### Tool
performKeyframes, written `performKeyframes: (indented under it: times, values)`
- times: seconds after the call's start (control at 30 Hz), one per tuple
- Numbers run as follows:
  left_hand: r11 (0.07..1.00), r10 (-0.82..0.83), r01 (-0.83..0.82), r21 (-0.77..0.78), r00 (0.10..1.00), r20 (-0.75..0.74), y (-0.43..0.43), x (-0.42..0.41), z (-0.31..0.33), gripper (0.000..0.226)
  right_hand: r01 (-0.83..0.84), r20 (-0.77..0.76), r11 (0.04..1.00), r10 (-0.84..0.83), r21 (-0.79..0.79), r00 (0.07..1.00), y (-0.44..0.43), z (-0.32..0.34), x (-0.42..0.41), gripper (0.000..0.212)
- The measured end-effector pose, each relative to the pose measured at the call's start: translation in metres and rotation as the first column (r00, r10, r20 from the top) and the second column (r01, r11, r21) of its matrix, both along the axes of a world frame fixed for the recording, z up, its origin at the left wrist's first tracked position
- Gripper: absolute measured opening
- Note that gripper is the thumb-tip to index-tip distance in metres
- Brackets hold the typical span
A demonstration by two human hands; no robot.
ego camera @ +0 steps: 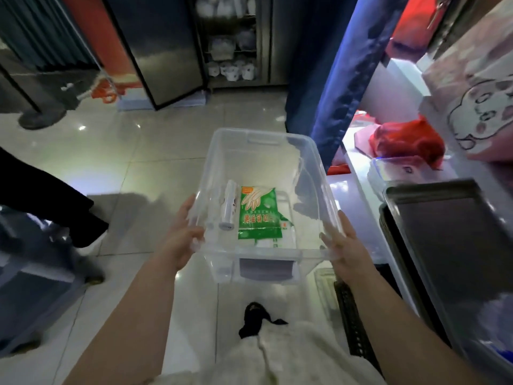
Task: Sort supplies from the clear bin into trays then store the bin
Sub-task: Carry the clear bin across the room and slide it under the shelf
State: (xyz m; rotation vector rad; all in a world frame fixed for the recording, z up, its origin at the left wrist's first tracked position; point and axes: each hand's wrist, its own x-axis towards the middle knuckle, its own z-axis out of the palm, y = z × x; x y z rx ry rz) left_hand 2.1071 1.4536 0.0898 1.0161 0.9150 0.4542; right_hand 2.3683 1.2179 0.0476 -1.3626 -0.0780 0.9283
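Observation:
I hold a clear plastic bin (249, 145) in the air over the tiled floor, in front of my body. My left hand (184, 234) grips its near left rim and my right hand (342, 245) grips its near right rim. Inside the bin lie a green and white packet of gloves (259, 215) and a white roll (229, 204) against the left wall. To the right, stacked dark metal trays (449, 240) rest on a white counter.
A red bag (408, 141) and a pink printed bag (477, 107) sit on the white counter (358, 173) at right. A blue curtain (341, 79) hangs ahead. Another person's dark-clothed leg (55, 195) stands at left near a grey crate (36, 287). Steel cabinets stand at the back.

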Motion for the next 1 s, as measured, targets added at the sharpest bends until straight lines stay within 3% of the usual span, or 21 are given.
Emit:
performKeyframes:
  times: [0.13, 0.23, 0.37, 0.43, 0.53, 0.67, 0.9, 1.0]
  values:
    - [0.994, -0.102, 0.100, -0.030, 0.994, -0.047, 0.063, 0.056, -0.010, 0.092, 0.125, -0.153, 0.991, -0.116, 0.053, 0.981, 0.040, -0.013, 0.031, 0.052]
    - [0.983, -0.178, 0.173, -0.062, 0.980, -0.092, 0.104, 0.094, -0.020, 0.093, 0.173, -0.122, 0.985, -0.170, 0.017, 0.978, 0.062, -0.022, 0.040, 0.042]
    - [0.943, -0.326, 0.309, -0.119, 0.930, -0.168, 0.157, 0.147, -0.040, 0.096, 0.361, -0.207, 0.932, -0.348, 0.028, 0.915, 0.082, -0.052, 0.045, 0.060]
    - [0.910, -0.411, 0.387, -0.146, 0.886, -0.214, 0.184, 0.177, -0.052, 0.095, 0.443, -0.201, 0.896, -0.430, 0.027, 0.880, 0.097, -0.060, 0.044, 0.060]
    - [0.835, -0.550, 0.511, -0.206, 0.796, -0.253, 0.226, 0.217, -0.071, 0.094, 0.493, -0.136, 0.869, -0.485, 0.031, 0.864, 0.120, -0.068, 0.035, 0.076]
    - [0.710, -0.704, 0.662, -0.240, 0.657, -0.269, 0.279, 0.264, -0.098, 0.090, 0.698, -0.167, 0.716, -0.689, -0.004, 0.705, 0.154, -0.077, 0.012, 0.068]
    - [0.558, -0.824, 0.768, -0.313, 0.469, -0.319, 0.324, 0.335, -0.135, 0.094, 0.712, -0.003, 0.685, -0.721, -0.155, 0.693, 0.203, -0.099, -0.001, 0.066]
    - [0.509, -0.851, 0.799, -0.319, 0.412, -0.327, 0.316, 0.366, -0.145, 0.095, 0.781, -0.094, 0.594, -0.804, -0.191, 0.588, 0.207, -0.119, -0.006, 0.064]
